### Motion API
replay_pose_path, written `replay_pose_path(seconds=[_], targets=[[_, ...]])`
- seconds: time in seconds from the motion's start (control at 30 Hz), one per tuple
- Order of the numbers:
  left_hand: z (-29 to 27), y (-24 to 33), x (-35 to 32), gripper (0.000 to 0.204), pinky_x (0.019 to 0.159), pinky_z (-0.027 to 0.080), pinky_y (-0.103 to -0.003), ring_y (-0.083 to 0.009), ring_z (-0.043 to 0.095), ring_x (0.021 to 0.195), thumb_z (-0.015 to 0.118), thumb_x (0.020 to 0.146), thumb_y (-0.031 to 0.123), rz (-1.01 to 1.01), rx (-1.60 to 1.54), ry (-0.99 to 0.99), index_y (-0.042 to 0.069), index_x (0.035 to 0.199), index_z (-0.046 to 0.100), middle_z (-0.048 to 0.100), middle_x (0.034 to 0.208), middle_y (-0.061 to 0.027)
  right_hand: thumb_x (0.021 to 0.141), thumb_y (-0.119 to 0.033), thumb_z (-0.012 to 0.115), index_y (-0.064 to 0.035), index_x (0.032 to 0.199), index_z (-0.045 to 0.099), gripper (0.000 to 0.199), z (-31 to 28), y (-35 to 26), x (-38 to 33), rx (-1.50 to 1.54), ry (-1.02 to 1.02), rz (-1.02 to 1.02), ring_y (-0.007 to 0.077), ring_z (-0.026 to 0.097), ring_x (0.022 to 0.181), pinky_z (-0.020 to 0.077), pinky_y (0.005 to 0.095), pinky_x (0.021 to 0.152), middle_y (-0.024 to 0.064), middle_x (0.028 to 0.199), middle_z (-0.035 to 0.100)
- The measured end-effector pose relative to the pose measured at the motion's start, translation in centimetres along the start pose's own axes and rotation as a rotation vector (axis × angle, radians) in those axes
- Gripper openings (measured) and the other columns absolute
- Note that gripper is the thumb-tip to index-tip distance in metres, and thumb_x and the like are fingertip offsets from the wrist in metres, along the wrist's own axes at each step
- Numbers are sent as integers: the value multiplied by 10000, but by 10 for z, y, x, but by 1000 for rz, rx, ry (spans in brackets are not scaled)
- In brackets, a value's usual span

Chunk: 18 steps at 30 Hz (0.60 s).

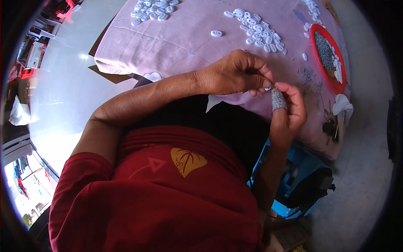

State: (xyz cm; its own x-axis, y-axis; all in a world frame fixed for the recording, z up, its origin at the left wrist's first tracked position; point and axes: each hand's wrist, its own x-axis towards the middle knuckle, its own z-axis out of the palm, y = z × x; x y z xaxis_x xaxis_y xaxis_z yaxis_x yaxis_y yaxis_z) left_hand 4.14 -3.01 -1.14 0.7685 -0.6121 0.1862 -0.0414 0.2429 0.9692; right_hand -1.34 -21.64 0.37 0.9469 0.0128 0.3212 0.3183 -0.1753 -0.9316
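Note:
My left hand (238,73) reaches across from the left, its thumb and fingers pinched together. A sliver of a small white piece (268,88) shows at its fingertips, mostly hidden. Close against it is my right hand (292,107), with thumb and index finger bent into a pinch. A speckled grey wrap (278,100) covers the right thumb. Whatever sits between the right fingertips is too small to make out. Both hands meet above the near edge of a pink cloth-covered table (193,42). White oval pieces with two holes lie in a pile (262,33) beyond them.
A red basin (335,87) holds many small grey metal pins and some white pieces. Loose pins (310,77) are scattered beside it. Another white pile (153,8) lies far left. A white cloth (343,107) hangs at the right edge. A blue plastic object (289,210) stands below my right arm.

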Motion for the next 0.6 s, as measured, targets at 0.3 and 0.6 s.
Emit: replay_pose_path(seconds=[0.3,0.6], targets=[[-3,-3,0,161,725,485,-217,-65,585,823,629,934,54,41,-5,7,3,1083,657,656,932,-19,851,79,498,41,1042,586,213,2,-3,-4,-55,-66,-57,135,561,916,468,259,825,65,974,594],[-6,10,-5,164,692,467,-195,-50,597,854,636,938,92,-83,-39,-9,13,1078,664,664,919,-7,858,76,522,29,1060,579,216,0,-1,-3,-146,-68,-106,141,572,908,482,265,805,67,972,590]])
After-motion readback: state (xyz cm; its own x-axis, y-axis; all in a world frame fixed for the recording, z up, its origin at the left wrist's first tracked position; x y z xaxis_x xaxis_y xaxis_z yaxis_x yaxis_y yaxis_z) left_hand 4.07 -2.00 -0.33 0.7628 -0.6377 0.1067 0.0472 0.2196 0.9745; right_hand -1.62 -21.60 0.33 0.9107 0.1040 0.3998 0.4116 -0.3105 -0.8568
